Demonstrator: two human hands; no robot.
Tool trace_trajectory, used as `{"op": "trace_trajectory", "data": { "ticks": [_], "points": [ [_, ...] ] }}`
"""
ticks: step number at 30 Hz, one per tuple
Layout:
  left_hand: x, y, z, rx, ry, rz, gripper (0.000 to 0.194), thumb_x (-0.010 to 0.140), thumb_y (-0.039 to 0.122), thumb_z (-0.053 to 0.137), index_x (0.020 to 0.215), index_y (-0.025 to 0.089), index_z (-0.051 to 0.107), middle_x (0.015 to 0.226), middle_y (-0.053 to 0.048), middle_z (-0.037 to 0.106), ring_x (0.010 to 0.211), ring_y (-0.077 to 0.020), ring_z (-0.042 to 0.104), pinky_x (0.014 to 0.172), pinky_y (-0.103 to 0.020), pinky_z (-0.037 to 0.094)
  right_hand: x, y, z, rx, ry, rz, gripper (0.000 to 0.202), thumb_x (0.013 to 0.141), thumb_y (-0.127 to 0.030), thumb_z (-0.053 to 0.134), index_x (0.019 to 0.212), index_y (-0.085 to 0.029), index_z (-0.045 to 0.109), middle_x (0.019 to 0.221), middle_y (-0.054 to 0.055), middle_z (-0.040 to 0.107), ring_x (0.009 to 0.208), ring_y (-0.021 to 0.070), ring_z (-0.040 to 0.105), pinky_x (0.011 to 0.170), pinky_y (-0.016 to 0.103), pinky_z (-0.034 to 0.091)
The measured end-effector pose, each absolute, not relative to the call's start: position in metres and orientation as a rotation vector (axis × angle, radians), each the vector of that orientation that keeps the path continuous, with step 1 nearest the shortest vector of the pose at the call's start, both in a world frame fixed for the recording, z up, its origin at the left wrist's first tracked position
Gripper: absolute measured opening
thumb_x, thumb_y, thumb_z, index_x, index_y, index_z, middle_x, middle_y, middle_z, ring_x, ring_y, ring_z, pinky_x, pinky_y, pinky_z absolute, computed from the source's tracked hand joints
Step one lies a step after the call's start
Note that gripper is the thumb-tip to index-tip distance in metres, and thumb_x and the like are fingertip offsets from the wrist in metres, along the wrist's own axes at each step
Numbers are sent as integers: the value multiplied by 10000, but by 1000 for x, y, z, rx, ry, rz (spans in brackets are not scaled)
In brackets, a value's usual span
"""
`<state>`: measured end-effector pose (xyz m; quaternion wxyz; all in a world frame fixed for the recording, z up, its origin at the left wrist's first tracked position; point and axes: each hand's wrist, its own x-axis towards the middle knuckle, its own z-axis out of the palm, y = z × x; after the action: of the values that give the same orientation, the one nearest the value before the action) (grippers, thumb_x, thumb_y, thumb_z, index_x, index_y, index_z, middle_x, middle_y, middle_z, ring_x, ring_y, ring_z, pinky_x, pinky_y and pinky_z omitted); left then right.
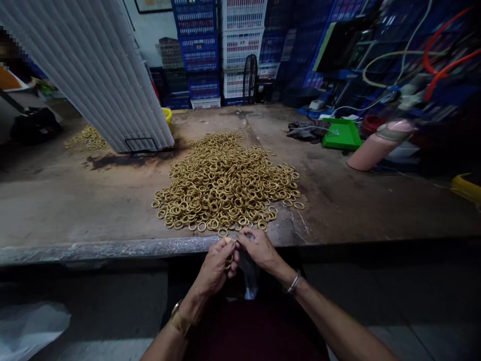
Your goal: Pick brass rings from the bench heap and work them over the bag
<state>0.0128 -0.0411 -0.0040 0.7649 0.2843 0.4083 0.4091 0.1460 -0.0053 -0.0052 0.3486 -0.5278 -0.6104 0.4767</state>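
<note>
A broad heap of brass-coloured rings (pixel 225 185) lies on the worktable (pixel 93 210), its near edge just beyond my hands. My left hand (pixel 216 265) is closed in front of the table edge, with a brass ring (pixel 228 261) held in its fingers. My right hand (pixel 259 248) is pinched close against the left fingertips, over the table's edge. Between the fingertips a small bit of brass shows, and my fingers partly cover it. What exactly the right fingers grip cannot be made out. Below the hands hangs a clear plastic bag (pixel 251 276).
A tall corrugated grey panel (pixel 112 75) stands on the table at left, with a smaller pile of rings (pixel 88 138) behind it. On the right are a green tray (pixel 340 134), a dark cloth (pixel 306 130) and a pink cylinder (pixel 379 145). Stacked crates (pixel 197 50) line the back.
</note>
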Motion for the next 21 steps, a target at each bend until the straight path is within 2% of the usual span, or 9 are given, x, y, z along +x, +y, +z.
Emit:
{"op": "trace_trajectory", "data": {
  "ticks": [4,11,16,21],
  "points": [
    [10,-42,-6,636,835,885,286,747,425,564,809,152,508,597,34,492,406,-36,379,352,-148,251,147,-5,-4,-1354,-1568,1315,251,754,-314,450,553,-167,486,479,-49,437,467,74,383,478,190,319],
    [12,-46,-9,762,986,946,257,776,421,527,768,168,482,603,47,473,407,-27,353,375,-147,260,153,-11,-12,-1477,-1916,893,175,772,-243,434,664,-180,556,589,-1,556,542,101,464,538,206,318],
    [11,-46,-10,925,1043,960,277,798,439,481,725,172,470,533,61,425,388,-37,312,378,-161,245,153,-19,-12,-1439,-2227,792,105,722,-150,456,721,-189,553,641,14,596,582,118,503,541,214,279],
    [9,-47,-12,1025,1069,989,264,803,420,481,721,170,472,547,59,410,428,-44,322,409,-162,255,152,-19,-12,-1456,-2309,729,119,716,-138,452,763,-187,549,663,16,602,614,130,511,547,222,257]
  ]
}}
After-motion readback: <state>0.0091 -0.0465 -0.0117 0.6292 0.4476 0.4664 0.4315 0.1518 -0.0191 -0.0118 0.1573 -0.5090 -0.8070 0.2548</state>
